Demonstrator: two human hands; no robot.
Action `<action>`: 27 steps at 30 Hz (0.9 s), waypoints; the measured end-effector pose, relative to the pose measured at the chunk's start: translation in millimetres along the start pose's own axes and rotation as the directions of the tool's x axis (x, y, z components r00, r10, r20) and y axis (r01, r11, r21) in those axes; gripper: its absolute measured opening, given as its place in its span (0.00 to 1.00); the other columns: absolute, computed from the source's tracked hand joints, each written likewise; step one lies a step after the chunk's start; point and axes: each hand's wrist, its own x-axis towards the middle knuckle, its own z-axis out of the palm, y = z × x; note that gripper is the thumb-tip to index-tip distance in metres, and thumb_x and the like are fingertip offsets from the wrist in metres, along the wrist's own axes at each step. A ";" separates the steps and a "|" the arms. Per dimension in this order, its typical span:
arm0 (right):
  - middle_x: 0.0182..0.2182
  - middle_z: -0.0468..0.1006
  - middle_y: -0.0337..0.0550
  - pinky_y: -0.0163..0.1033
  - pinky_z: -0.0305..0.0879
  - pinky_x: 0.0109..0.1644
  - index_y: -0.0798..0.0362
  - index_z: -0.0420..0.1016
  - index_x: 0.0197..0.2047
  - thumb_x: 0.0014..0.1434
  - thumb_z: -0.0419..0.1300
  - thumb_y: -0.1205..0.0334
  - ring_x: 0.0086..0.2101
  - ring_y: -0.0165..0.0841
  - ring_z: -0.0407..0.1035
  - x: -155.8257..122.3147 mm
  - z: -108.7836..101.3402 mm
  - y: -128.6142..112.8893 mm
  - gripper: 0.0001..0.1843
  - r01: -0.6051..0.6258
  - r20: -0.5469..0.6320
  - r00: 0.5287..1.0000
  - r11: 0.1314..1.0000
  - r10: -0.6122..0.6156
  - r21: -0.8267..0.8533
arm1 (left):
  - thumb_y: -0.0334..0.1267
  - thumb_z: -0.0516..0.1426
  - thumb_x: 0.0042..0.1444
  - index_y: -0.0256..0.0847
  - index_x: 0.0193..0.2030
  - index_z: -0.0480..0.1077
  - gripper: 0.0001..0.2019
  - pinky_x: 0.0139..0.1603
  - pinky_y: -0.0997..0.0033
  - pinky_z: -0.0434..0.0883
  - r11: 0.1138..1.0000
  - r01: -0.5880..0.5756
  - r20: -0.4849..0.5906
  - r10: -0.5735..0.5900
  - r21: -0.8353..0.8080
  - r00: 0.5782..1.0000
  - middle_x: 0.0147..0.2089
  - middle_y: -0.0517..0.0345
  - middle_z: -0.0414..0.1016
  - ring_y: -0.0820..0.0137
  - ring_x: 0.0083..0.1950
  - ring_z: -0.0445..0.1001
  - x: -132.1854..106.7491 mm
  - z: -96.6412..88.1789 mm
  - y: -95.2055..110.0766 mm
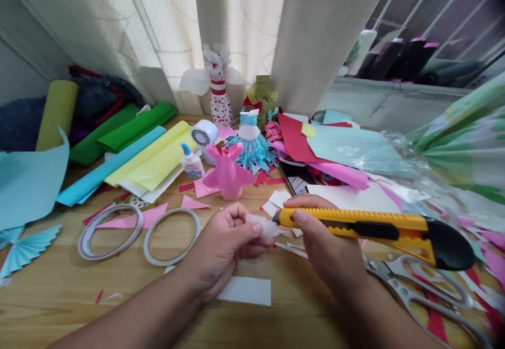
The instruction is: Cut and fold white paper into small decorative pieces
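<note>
Between thumb and fingers, my left hand (231, 243) pinches a small white paper piece (263, 226). My right hand (327, 249) grips a yellow and black utility knife (363, 222), its blade end pointing left, close to the paper; whether it touches I cannot tell. Under my left hand lies a white paper strip (248, 291) on the table. Just beyond the hands stands a pink paper figure (229, 178). Scissors (418, 286) lie by my right forearm, partly hidden by it.
Two tape rolls, one white (84, 241) and one grey (150, 249), lie at the left. A glue bottle (192, 163) stands behind them, near rolled crepe paper (150, 154). A blue fringed figure (252, 146) and a phone (294, 176) are farther back. Coloured sheets (347, 143) pile up right.
</note>
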 end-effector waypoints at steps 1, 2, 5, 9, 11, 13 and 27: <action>0.33 0.75 0.40 0.40 0.65 0.42 0.49 0.76 0.34 0.54 0.59 0.61 0.35 0.34 0.70 2.1 -1.6 -0.5 0.05 0.016 0.006 1.000 1.000 -0.016 -0.004 | 0.32 0.62 0.49 0.39 0.28 0.56 0.14 0.31 0.76 0.70 1.000 -0.009 -0.016 0.009 0.020 1.000 0.26 0.61 0.75 0.74 0.28 0.75 0.8 0.0 -0.3; 0.34 0.75 0.41 0.41 0.65 0.43 0.50 0.76 0.34 0.54 0.59 0.61 0.36 0.35 0.70 5.0 -4.6 -1.0 0.05 0.038 0.004 0.999 0.999 -0.037 -0.015 | 0.32 0.62 0.49 0.39 0.28 0.56 0.15 0.29 0.78 0.68 0.999 -0.020 -0.030 0.021 0.040 0.999 0.24 0.62 0.73 0.75 0.27 0.74 1.6 -0.2 -0.6; 0.34 0.75 0.43 0.43 0.64 0.44 0.52 0.75 0.30 0.52 0.58 0.61 0.38 0.38 0.70 17.8 -21.8 -0.9 0.06 0.055 -0.050 0.997 0.991 -0.061 -0.125 | 0.32 0.61 0.49 0.39 0.28 0.56 0.14 0.28 0.78 0.68 0.994 -0.062 -0.053 0.067 0.088 0.996 0.22 0.65 0.72 0.76 0.25 0.73 3.9 -2.2 -0.9; 0.28 0.74 0.41 0.38 0.63 0.33 0.52 0.72 0.32 0.49 0.57 0.63 0.29 0.35 0.69 33.9 -46.8 2.0 0.06 -0.173 -0.091 0.985 0.835 0.147 -0.522 | 0.33 0.62 0.48 0.38 0.28 0.58 0.13 0.30 0.76 0.70 0.985 -0.090 -0.066 0.100 0.146 0.993 0.23 0.66 0.70 0.76 0.25 0.73 6.0 -4.8 0.3; 0.28 0.75 0.40 0.37 0.61 0.32 0.52 0.72 0.34 0.50 0.55 0.66 0.29 0.34 0.68 38.1 -52.3 3.2 0.08 -0.135 -0.039 0.986 0.642 0.162 -0.754 | 0.34 0.63 0.47 0.38 0.28 0.59 0.14 0.30 0.76 0.70 0.982 -0.098 -0.071 0.111 0.160 0.991 0.23 0.67 0.69 0.76 0.25 0.73 6.2 -5.1 1.0; 0.28 0.76 0.40 0.36 0.58 0.31 0.51 0.71 0.35 0.50 0.52 0.69 0.29 0.34 0.68 40.2 -53.4 3.3 0.10 -0.026 0.056 0.982 0.418 0.183 -0.908 | 0.34 0.64 0.46 0.38 0.29 0.60 0.14 0.31 0.76 0.71 0.981 -0.108 -0.074 0.121 0.163 0.990 0.24 0.67 0.70 0.76 0.25 0.73 5.8 -5.0 1.6; 0.39 0.75 0.46 0.63 0.44 0.51 0.48 0.74 0.37 0.45 0.58 0.69 0.43 0.47 0.66 44.4 -86.3 -5.2 0.14 0.206 0.243 0.888 0.134 0.390 -0.969 | 0.34 0.64 0.46 0.37 0.31 0.62 0.12 0.32 0.76 0.70 0.964 -0.132 -0.066 0.150 0.232 0.986 0.26 0.65 0.71 0.76 0.27 0.74 3.9 -3.4 4.8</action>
